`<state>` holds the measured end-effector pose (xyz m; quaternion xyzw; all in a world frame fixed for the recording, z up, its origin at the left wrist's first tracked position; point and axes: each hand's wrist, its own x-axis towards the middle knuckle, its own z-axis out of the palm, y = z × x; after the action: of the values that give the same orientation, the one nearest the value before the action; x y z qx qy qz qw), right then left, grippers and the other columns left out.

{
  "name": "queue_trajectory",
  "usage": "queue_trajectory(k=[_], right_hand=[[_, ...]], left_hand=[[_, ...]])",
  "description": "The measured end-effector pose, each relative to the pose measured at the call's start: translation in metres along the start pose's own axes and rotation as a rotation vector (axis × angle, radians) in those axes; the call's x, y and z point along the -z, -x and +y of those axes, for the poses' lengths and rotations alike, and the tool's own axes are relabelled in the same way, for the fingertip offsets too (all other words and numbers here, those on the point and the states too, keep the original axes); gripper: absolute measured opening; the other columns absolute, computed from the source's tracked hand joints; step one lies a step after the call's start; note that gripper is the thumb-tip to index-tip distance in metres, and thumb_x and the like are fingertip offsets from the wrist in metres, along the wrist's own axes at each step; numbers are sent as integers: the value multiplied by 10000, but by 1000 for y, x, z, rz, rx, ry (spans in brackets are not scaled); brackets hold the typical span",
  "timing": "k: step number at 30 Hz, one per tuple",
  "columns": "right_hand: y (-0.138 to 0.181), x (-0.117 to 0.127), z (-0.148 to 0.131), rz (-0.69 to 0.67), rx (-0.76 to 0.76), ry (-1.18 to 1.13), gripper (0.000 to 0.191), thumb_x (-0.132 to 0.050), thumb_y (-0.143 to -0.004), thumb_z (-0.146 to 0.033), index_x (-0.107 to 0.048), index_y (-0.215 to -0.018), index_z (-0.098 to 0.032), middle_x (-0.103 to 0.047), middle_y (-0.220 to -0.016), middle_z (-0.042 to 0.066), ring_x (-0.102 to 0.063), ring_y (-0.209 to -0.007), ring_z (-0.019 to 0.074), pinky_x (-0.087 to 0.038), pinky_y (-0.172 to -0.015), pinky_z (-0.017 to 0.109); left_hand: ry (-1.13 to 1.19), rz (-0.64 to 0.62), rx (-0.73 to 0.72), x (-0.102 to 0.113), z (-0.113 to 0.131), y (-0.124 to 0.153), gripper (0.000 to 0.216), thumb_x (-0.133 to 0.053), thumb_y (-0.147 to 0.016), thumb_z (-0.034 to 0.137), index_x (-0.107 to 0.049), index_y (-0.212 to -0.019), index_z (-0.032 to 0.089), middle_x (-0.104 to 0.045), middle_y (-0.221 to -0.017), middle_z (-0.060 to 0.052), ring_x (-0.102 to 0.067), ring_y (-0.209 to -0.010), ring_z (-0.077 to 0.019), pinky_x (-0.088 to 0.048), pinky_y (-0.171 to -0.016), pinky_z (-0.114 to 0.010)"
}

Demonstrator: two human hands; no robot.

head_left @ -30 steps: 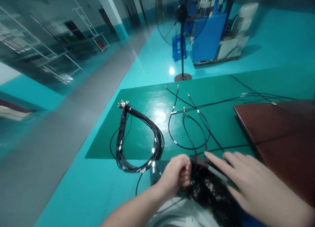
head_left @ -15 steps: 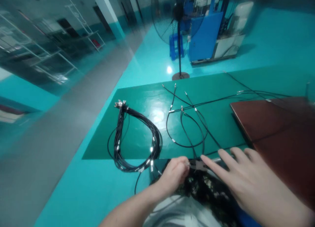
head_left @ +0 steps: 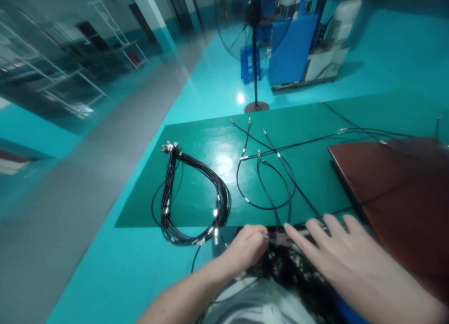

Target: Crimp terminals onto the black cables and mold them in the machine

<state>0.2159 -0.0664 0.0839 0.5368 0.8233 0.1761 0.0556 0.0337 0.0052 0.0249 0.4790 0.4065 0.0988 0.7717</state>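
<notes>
Near the table's front edge, my left hand [head_left: 247, 246] is closed in a pinch on a cable end [head_left: 266, 236]; a small silver tip pokes out beside the thumb. Touching that tip, or very close to it, are the blurred jaws of a pair of pliers [head_left: 281, 239]. My right hand [head_left: 345, 258] is wrapped around the pliers' handles, its forefinger stretched toward the jaws. Beyond the hands, several loose black cables [head_left: 266, 207] with silver ends cross on the green table [head_left: 199, 134]. To the left lies a thick looped bundle of black cables [head_left: 206, 172].
A brown board [head_left: 393, 183] covers the table's right part. The bundle overhangs the front edge. Behind the table stand a fan [head_left: 255, 57] on a pole, a blue stool [head_left: 247, 66] and a blue machine [head_left: 293, 50]. Below my hands is pale translucent material [head_left: 263, 305].
The view has shifted slightly. My right hand has tilted a little on the pliers, its fingers slightly closer to my left hand. The left hand stays at the same spot, and the cables lie unchanged.
</notes>
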Motion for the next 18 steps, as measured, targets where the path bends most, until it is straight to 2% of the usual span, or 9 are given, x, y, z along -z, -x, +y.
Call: queue_trajectory(k=[5, 10, 14, 18], right_hand=[[3, 1, -7, -66, -21, 32, 519, -457, -700, -171, -503, -1211, -255, -534, -717, 71, -479, -604, 259, -309, -541, 384], [4, 1, -12, -73, -59, 13, 547, -468, -672, -138, -504, -1208, -237, -503, -635, 43, -489, -545, 245, -311, -504, 359], [2, -3, -8, -90, -63, -108, 598, -524, -609, -88, -519, -1180, -261, -556, -639, 22, -525, -524, 211, -315, -477, 306], [0, -4, 4, -200, -39, -345, 602, -564, -587, -65, -536, -1150, -278, -610, -655, -4, -554, -495, 164, -275, -437, 250]], left_hand=[[-20, 47, -21, 1, -3, -2, 123, -346, -651, 200, -332, -529, 190, -257, -439, 69, -180, -389, -59, -125, -364, -204], [-17, 111, -31, 0, -3, -2, 135, -338, -667, 207, -319, -534, 192, -254, -444, 67, -181, -392, -63, -115, -373, -215], [-60, 121, -83, 2, -4, 0, 148, -347, -690, 210, -328, -546, 186, -265, -463, 68, -192, -412, -59, -146, -403, -213], [-121, 102, -121, 6, -6, 0, 145, -357, -703, 211, -336, -563, 180, -270, -492, 69, -195, -420, -51, -148, -419, -212]])
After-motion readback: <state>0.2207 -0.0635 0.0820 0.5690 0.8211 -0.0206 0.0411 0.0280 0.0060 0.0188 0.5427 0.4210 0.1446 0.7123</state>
